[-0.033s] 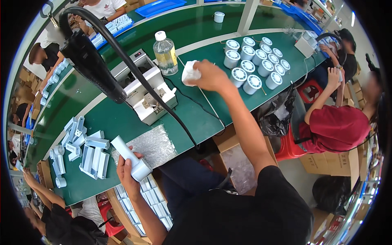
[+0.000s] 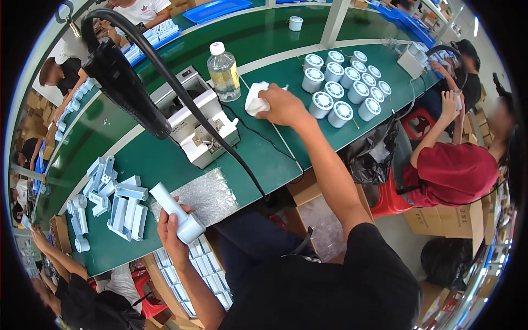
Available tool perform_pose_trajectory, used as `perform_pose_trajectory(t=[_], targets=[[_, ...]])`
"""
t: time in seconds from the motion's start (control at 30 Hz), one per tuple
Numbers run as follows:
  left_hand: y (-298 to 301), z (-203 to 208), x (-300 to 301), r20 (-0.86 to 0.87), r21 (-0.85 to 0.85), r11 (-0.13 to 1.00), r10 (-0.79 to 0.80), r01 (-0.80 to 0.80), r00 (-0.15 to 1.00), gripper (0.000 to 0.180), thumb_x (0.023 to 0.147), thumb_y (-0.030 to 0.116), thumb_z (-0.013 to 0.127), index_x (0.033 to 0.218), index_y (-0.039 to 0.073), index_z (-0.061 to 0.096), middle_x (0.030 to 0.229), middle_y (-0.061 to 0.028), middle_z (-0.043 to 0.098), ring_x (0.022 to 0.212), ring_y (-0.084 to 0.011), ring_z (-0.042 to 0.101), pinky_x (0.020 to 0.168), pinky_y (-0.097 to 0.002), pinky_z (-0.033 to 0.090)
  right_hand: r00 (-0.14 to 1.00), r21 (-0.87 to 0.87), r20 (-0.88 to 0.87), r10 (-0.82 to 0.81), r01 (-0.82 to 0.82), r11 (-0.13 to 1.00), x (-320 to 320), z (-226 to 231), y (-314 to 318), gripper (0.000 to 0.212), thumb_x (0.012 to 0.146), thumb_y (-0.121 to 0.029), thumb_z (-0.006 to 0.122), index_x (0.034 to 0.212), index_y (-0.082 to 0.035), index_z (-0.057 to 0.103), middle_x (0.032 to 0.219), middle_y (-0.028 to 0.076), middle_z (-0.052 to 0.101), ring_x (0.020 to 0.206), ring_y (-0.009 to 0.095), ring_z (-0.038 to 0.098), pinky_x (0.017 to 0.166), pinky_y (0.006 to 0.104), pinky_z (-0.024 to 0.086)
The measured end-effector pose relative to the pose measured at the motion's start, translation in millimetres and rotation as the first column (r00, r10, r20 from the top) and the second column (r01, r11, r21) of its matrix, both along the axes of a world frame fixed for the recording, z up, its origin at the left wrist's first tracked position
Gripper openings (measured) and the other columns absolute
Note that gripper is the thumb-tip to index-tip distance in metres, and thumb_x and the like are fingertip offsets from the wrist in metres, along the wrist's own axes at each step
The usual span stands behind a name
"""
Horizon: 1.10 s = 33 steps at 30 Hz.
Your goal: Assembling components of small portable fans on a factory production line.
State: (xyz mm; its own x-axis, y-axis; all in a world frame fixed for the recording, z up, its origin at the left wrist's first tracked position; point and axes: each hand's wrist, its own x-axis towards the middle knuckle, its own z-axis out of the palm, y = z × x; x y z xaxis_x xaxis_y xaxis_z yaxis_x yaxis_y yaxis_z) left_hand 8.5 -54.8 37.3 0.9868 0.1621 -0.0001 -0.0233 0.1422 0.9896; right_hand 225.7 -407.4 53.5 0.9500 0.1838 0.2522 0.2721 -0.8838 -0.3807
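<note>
Pale blue plastic makes up the handle (image 2: 175,206) in our left hand (image 2: 171,227), whose fingers curl around it by the near edge of the desk (image 2: 127,158), likely to steady it. Our right hand (image 2: 286,105) grasps a white cloth (image 2: 254,100) near the bottle (image 2: 224,76), perhaps bunched for firmer grip.

Printing on brown carton (image 2: 440,223), lettering on white machine (image 2: 212,154).

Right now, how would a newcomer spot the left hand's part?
On the green table, find the silvery sheet. At its lower left, the left hand holds the pale blue part, a straight bar with a round end. Unlike the loose parts farther left, it is held.
</note>
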Motion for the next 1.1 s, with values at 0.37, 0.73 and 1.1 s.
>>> perform_pose_trajectory(t=[0.37,0.73,1.1], targets=[[1,0,-2,-0.006,-0.002,1.000,0.008,-0.008,1.000,0.048,0.100,0.027,0.055,0.134,-0.007,0.055,0.100,-0.0139,0.070,0.092,-0.0172,0.065,0.083,-0.0288,0.050,0.751,0.308,0.650,0.113,-0.397,0.865,54,104,54,0.034,0.088,0.008,0.052,0.115,-0.004,0.070,0.117,0.020,0.067,0.100,0.040,0.067,0.087,0.0469,0.054],[3,-2,-4,0.032,-0.027,1.000,0.009,-0.008,0.999,0.046,0.101,0.026,0.058,0.134,-0.006,0.056,0.101,-0.0135,0.071,0.091,-0.0164,0.066,0.082,-0.0286,0.051,0.864,-0.068,0.488,0.123,-0.103,0.992,93,87,46,0.027,0.091,-0.008,0.064,0.117,-0.002,0.059,0.105,0.024,0.061,0.082,0.046,0.066,0.077,0.0522,0.055],[0,-1,1,0.040,-0.003,1.000,-0.018,0.018,0.999,0.047,0.100,0.027,0.057,0.134,-0.005,0.056,0.099,-0.0137,0.071,0.088,-0.0146,0.064,0.080,-0.0268,0.050,0.975,0.702,0.002,0.221,0.156,-0.695,86,-3,-16,0.031,0.113,-0.017,0.036,0.136,0.000,0.047,0.114,0.016,0.064,0.071,0.016,0.050,0.056,0.0275,0.042]])
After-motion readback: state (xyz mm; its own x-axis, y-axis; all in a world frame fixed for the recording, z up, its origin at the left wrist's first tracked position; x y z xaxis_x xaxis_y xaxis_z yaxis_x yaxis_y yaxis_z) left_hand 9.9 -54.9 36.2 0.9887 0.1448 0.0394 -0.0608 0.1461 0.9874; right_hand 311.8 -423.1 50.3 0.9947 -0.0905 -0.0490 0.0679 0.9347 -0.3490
